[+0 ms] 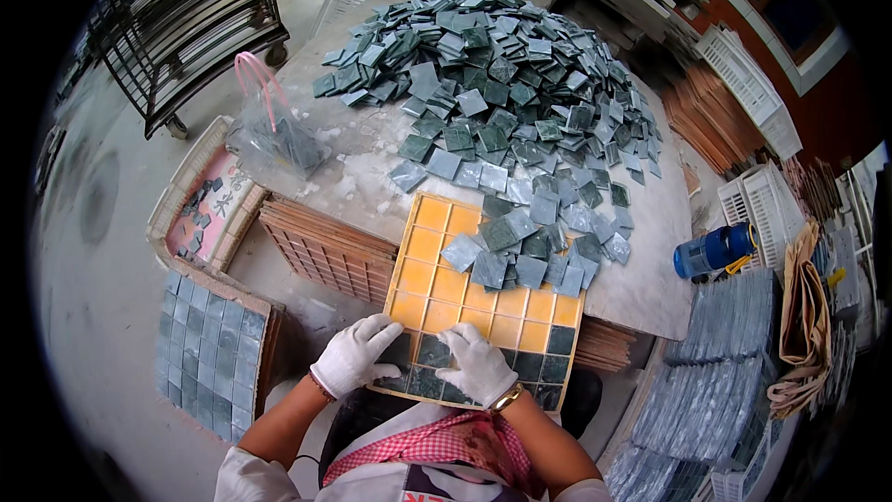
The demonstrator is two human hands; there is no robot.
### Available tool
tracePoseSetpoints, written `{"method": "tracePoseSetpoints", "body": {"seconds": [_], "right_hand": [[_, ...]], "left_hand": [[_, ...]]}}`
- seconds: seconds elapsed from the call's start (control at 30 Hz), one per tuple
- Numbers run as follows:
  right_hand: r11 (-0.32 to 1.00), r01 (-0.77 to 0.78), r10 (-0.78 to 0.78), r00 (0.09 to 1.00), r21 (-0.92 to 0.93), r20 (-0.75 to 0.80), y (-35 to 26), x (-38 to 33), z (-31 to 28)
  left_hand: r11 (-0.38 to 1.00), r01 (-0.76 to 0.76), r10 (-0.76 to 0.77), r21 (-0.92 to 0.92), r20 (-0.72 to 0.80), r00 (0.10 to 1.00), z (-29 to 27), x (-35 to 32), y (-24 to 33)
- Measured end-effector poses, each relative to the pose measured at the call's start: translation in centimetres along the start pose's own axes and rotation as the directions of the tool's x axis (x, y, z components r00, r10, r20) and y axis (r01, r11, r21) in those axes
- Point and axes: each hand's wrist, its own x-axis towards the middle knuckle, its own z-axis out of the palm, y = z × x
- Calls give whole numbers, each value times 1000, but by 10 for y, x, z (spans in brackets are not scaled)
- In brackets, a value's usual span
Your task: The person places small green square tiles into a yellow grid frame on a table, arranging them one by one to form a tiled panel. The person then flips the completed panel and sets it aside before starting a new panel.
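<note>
A yellow gridded tray (pixel 446 263) with pale ridges leans toward me from the table edge. Dark green square stone tiles (pixel 555 369) fill its near rows. My left hand (pixel 355 355), in a white glove, is at the tray's left edge, thumb and forefinger spanning a dark tile (pixel 394 351). Beside it, my right hand (pixel 477 367), also gloved, has its fingertips and thumb at the edges of another green tile (pixel 433 351). Loose tiles (pixel 490 270) overlap the tray's far right part. Beyond them a large heap of tiles (pixel 502 84) spreads over the table (pixel 362 186).
Brown gridded trays (pixel 325 246) stand stacked left of the tray. Further left are a tiled panel (pixel 209 344), a crate with tile chips (pixel 167 214) and a clear bag (pixel 283 144). On the right, a blue bottle (pixel 711 251) lies near wrapped tile stacks (pixel 697 409).
</note>
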Motion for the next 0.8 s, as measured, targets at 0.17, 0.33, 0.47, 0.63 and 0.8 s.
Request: {"method": "tracePoseSetpoints", "body": {"seconds": [0.17, 0.33, 0.47, 0.63, 0.8], "right_hand": [[999, -39, 40, 998, 11, -50, -6, -5, 7], [1000, -19, 19, 999, -22, -39, -12, 2, 22], [982, 23, -22, 1000, 187, -5, 4, 13, -5], [972, -163, 56, 857, -168, -513, 19, 48, -44], [973, -122, 38, 921, -194, -387, 33, 56, -60]], "left_hand": [[976, 28, -33, -217, -21, 999, 4, -4, -8], [984, -40, 39, -173, -9, 999, 5, 6, -6], [982, -105, 121, -156, 93, 988, 0, 14, -14], [971, -102, 110, -217, 25, 994, 2, 14, -19], [968, 30, -33, -248, -8, 999, 0, 12, -9]]}}
